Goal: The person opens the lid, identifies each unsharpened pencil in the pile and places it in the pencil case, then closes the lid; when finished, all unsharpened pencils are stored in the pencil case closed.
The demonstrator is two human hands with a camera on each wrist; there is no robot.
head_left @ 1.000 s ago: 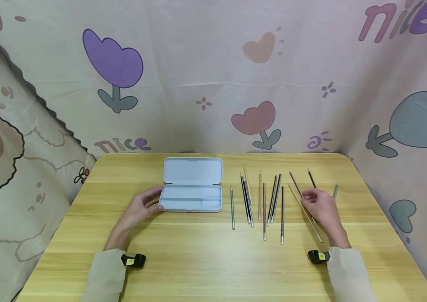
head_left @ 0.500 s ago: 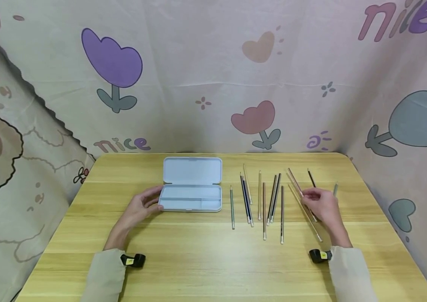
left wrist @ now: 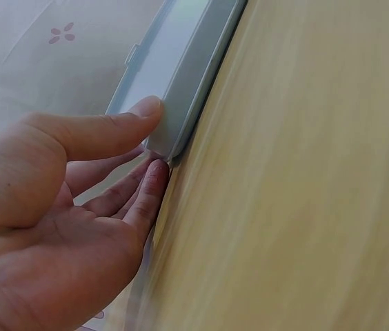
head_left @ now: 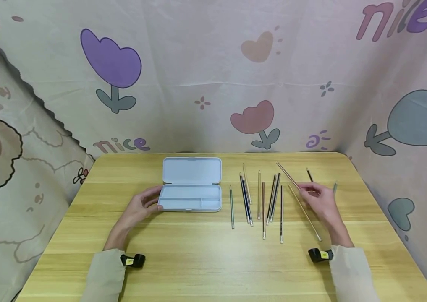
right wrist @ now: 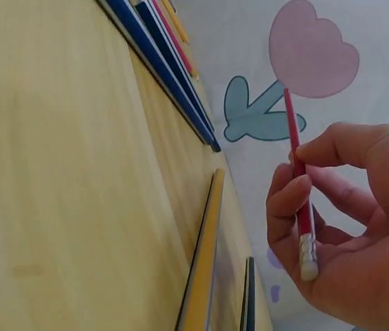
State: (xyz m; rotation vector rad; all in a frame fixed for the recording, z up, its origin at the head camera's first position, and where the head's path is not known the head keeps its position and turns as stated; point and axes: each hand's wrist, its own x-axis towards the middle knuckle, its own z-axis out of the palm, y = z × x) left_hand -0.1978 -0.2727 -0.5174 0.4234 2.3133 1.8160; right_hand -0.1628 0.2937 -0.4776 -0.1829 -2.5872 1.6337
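Note:
A pale blue pencil case [head_left: 181, 192] lies with its lid [head_left: 192, 170] raised and no pencils in its compartments. At its left end my left hand [head_left: 141, 207] grips the edge. Seen from the left wrist, the thumb lies on the case wall [left wrist: 184, 89] and the fingertips touch its lower corner. My right hand [head_left: 320, 203] holds a red pencil [head_left: 286, 174] lifted off the table. In the right wrist view thumb and fingers pinch this red pencil [right wrist: 292, 127], its white eraser end toward the palm. A yellow pencil [head_left: 305, 214] lies below that hand.
Several pencils lie spread between the case and my right hand, among them a green pencil [head_left: 231, 207], a dark pencil [head_left: 282, 214] and a reddish pencil [head_left: 264, 209]. Behind the right hand are a black pencil [head_left: 309, 174] and a green one [head_left: 335, 187]. A patterned cloth backs the table.
My right hand has picked the red pencil up from beside the yellow one, its far end swinging up and to the left. The left hand stays at the case.

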